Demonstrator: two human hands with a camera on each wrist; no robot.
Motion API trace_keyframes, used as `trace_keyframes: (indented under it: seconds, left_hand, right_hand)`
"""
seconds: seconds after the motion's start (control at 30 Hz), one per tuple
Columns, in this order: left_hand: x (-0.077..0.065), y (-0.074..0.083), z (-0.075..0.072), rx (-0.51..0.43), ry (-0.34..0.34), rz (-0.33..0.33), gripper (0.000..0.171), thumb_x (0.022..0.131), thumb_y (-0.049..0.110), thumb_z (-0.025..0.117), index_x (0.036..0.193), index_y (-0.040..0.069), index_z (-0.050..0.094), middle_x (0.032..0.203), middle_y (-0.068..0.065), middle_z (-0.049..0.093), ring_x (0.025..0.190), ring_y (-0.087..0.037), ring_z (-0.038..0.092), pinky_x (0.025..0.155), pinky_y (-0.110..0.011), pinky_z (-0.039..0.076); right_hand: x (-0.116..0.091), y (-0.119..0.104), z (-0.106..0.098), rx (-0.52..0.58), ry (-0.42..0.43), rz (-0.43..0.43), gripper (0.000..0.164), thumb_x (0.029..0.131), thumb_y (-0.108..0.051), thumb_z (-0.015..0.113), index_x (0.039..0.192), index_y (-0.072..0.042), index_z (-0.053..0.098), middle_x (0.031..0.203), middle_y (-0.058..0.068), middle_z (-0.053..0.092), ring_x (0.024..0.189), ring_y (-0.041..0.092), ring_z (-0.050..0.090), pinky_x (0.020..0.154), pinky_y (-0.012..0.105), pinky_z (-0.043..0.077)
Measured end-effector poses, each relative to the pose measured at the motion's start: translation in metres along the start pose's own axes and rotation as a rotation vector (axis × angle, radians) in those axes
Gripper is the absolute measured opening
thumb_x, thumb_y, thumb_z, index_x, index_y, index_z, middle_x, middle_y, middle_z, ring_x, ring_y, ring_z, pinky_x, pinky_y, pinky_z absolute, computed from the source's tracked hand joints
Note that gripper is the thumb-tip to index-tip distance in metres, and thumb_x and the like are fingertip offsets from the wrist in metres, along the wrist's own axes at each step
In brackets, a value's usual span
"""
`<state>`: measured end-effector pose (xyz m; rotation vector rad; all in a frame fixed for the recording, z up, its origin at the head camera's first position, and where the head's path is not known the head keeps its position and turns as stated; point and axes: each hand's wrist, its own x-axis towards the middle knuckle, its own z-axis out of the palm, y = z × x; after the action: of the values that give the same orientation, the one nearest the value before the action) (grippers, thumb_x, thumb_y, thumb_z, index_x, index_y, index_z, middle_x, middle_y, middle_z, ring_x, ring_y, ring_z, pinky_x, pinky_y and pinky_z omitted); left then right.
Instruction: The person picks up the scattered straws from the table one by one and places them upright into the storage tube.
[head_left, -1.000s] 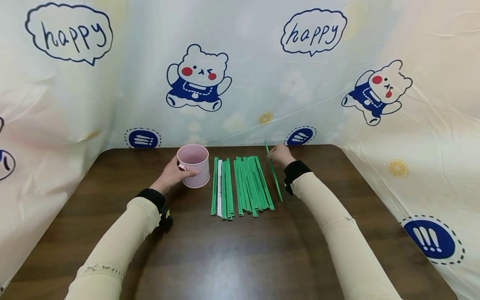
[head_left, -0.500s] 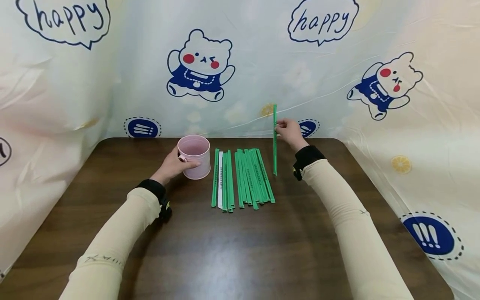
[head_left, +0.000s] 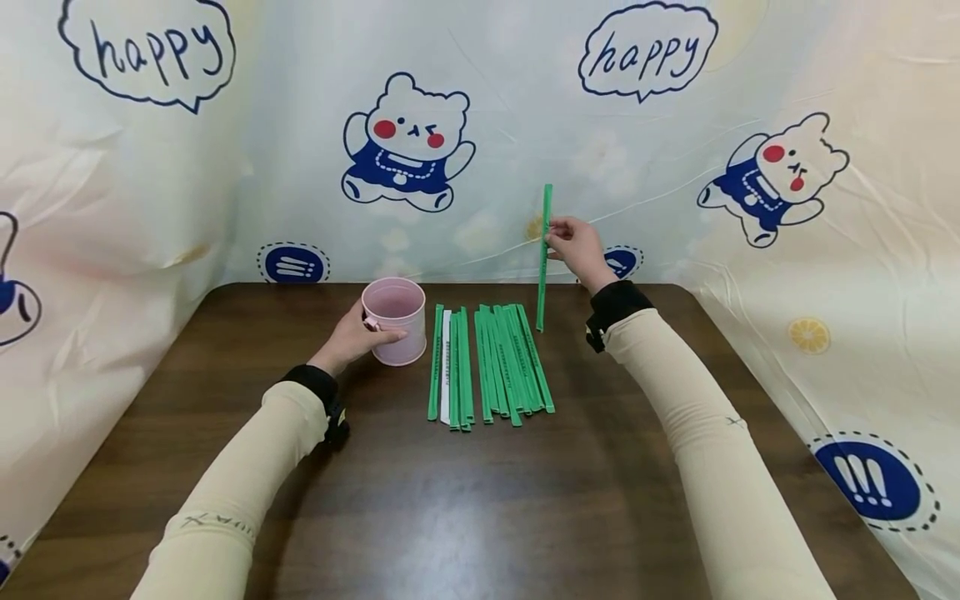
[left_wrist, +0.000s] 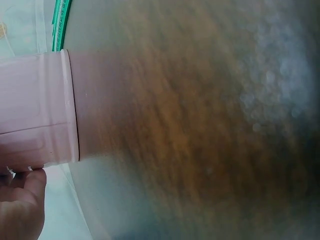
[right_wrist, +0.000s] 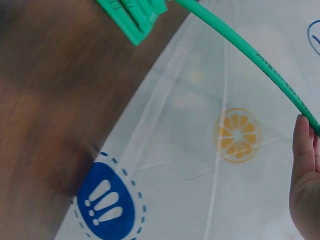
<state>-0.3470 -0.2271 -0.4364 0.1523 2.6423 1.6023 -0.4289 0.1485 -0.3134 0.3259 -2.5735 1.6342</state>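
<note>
On the table's far part stands a small pink pail, upright with its mouth upward. My left hand holds it at its left side, thumb across the front; in the left wrist view fingertips meet the pail's wall. Farther right, my right hand pinches a slim green wrapped straw near its middle. The straw stands nearly vertical in the air, its lower end above the table; the right wrist view shows dark print along its wrapper. Between the hands lie two groups of green wrapped straws, the left one including a white straw.
The brown wooden table stretches toward the person. Right behind its back edge hangs a pale curtain printed with bears and "happy" bubbles, which also runs down both sides.
My right hand has lifted the green straw from its slanted place low over the table, turned it upright and raised it beyond the row. The left hand keeps its hold on the pail.
</note>
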Motion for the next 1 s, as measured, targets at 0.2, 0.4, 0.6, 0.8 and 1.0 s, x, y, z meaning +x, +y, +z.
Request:
trace_keyframes:
  seconds: [0.2,0.4,0.6,0.8,1.0]
  left_hand:
    - [-0.001,0.001,-0.001,-0.007,0.001,0.002,0.099,0.087,0.028,0.082,0.161,0.008,0.019,0.158,-0.024,0.039,0.144,-0.043,0.038,0.123,-0.064,0.03]
    - [-0.002,0.001,-0.001,-0.023,-0.007,0.001,0.097,0.088,0.027,0.081,0.16,0.008,0.02,0.158,-0.024,0.039,0.145,-0.043,0.038,0.123,-0.065,0.029]
    - [-0.002,0.0,0.0,-0.031,0.003,0.002,0.097,0.088,0.027,0.081,0.16,0.008,0.02,0.158,-0.024,0.039,0.145,-0.043,0.038,0.123,-0.065,0.029]
    - [-0.001,-0.001,-0.002,-0.024,0.017,0.011,0.097,0.087,0.026,0.082,0.16,0.007,0.021,0.158,-0.025,0.039,0.144,-0.043,0.039,0.123,-0.064,0.031]
    - [-0.002,-0.001,0.0,-0.008,0.011,-0.005,0.096,0.088,0.027,0.081,0.16,0.006,0.02,0.158,-0.025,0.039,0.145,-0.043,0.038,0.124,-0.064,0.029]
  right_hand:
    - [0.004,-0.019,0.008,-0.001,0.02,-0.032,0.041,0.105,-0.007,0.054,0.145,0.0,0.053,0.126,0.019,0.061,0.12,0.03,0.062,0.102,0.039,0.058]
    - [0.007,-0.04,0.022,0.051,0.024,-0.078,0.039,0.104,-0.006,0.055,0.142,0.001,0.054,0.121,0.018,0.061,0.11,0.025,0.063,0.102,0.042,0.058]
    - [0.007,-0.061,0.041,0.05,0.023,-0.137,0.039,0.104,-0.007,0.055,0.142,0.001,0.054,0.124,0.021,0.061,0.115,0.031,0.063,0.098,0.036,0.059]
    - [0.008,-0.082,0.062,0.079,0.02,-0.175,0.038,0.104,-0.008,0.056,0.142,-0.001,0.054,0.127,0.023,0.062,0.116,0.032,0.065,0.096,0.033,0.06]
    - [0.011,-0.097,0.083,0.132,0.02,-0.201,0.036,0.104,-0.006,0.056,0.14,0.001,0.056,0.125,0.024,0.064,0.112,0.032,0.066,0.094,0.035,0.061]
